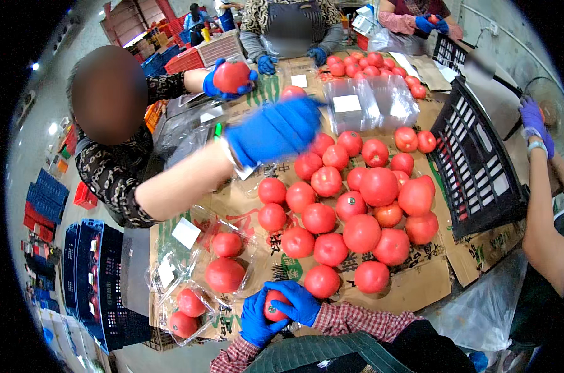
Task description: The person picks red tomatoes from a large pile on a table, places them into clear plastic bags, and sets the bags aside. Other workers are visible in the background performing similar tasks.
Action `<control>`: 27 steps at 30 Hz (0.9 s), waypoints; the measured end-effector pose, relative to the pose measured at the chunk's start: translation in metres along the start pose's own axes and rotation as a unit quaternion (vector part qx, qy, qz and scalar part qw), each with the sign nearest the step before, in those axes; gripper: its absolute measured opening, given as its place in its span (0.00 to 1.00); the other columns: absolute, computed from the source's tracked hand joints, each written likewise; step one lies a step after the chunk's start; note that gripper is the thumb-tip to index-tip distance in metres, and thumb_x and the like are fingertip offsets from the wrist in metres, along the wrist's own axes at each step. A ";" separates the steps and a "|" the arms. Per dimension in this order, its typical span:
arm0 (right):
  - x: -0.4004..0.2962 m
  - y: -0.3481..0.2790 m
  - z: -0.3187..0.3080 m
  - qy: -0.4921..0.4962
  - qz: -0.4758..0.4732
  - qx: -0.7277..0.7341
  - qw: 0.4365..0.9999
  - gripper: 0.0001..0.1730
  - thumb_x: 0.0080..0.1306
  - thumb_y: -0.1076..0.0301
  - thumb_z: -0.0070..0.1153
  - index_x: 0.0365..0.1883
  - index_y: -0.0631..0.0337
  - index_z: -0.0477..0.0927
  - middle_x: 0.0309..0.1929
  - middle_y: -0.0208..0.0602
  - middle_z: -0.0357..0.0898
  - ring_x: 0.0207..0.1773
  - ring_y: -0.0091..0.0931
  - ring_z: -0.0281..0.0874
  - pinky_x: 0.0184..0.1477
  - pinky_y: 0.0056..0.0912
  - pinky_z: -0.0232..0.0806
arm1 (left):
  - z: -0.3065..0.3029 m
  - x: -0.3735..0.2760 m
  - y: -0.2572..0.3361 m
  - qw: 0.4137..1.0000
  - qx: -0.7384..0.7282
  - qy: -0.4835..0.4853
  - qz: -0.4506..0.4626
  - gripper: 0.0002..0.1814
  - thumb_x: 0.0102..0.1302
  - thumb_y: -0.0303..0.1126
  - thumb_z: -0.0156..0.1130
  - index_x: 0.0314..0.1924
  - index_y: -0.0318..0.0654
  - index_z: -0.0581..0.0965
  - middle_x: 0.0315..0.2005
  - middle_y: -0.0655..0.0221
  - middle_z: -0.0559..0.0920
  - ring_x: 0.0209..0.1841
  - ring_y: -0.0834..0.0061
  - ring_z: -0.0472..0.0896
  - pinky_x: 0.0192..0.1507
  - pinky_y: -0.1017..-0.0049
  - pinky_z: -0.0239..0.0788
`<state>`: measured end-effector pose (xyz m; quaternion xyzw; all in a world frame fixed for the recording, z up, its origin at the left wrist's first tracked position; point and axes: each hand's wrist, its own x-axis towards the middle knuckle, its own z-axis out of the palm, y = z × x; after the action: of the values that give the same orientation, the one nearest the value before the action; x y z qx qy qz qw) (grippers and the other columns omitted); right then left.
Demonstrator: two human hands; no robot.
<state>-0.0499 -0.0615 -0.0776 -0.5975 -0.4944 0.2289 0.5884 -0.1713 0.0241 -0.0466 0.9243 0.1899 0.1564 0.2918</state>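
Observation:
Both my hands, in blue gloves and red checked sleeves, are at the near edge of a cardboard-covered table (426,291). Between them is a red tomato (273,306) with a small sticker. My left hand (258,319) cups it from the left and below, and my right hand (297,303) holds it from the right. Just beyond lies a spread of loose tomatoes (319,218). To the left, two tomatoes (225,275) rest on clear plastic packaging, and a clear package with two more tomatoes (184,325) lies nearer the edge.
A co-worker's blurred gloved hand (275,133) reaches across from the left; that person's other hand holds a tomato (231,77). Clear plastic containers (373,105) stand at the back. A black crate (480,163) tilts at right. Blue crates (109,279) stand left. Other co-workers are around the table.

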 end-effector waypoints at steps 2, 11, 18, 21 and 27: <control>0.002 0.000 -0.002 -0.010 0.003 -0.016 1.000 0.24 0.57 0.59 0.47 0.50 0.61 0.64 0.47 0.43 0.66 0.50 0.37 0.64 0.53 0.36 0.55 | 0.000 0.001 -0.003 1.000 -0.013 -0.003 0.005 0.47 0.31 0.46 0.70 0.52 0.33 0.62 0.42 0.56 0.70 0.43 0.58 0.69 0.45 0.64 0.61; 0.002 -0.002 -0.001 -0.003 0.011 0.023 1.000 0.23 0.57 0.60 0.48 0.49 0.62 0.65 0.45 0.43 0.67 0.49 0.37 0.65 0.52 0.36 0.56 | 0.002 0.000 -0.002 1.000 0.002 -0.009 0.006 0.47 0.33 0.47 0.70 0.52 0.31 0.61 0.42 0.56 0.70 0.42 0.58 0.68 0.44 0.64 0.60; 0.001 0.000 0.001 -0.005 0.014 0.024 1.000 0.24 0.56 0.59 0.48 0.48 0.62 0.65 0.45 0.46 0.67 0.50 0.39 0.64 0.52 0.38 0.56 | -0.001 -0.001 0.001 1.000 -0.001 0.004 0.004 0.46 0.31 0.47 0.70 0.52 0.33 0.62 0.41 0.56 0.71 0.42 0.57 0.68 0.44 0.63 0.61; 0.000 0.002 0.001 -0.005 0.015 0.016 1.000 0.24 0.56 0.58 0.48 0.48 0.62 0.65 0.45 0.46 0.67 0.49 0.39 0.64 0.52 0.38 0.56 | 0.000 0.001 0.000 1.000 -0.003 0.009 0.010 0.46 0.31 0.46 0.70 0.51 0.33 0.63 0.40 0.55 0.71 0.42 0.57 0.69 0.44 0.63 0.61; 0.002 -0.001 -0.001 -0.012 0.018 0.012 1.000 0.24 0.56 0.58 0.48 0.48 0.61 0.65 0.45 0.46 0.67 0.49 0.39 0.64 0.52 0.38 0.56 | -0.001 -0.001 -0.002 1.000 0.001 0.002 0.013 0.47 0.33 0.47 0.70 0.52 0.31 0.61 0.41 0.56 0.70 0.41 0.58 0.68 0.44 0.64 0.60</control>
<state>-0.0489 -0.0606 -0.0758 -0.5961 -0.4881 0.2526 0.5854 -0.1727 0.0253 -0.0474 0.9265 0.1790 0.1622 0.2885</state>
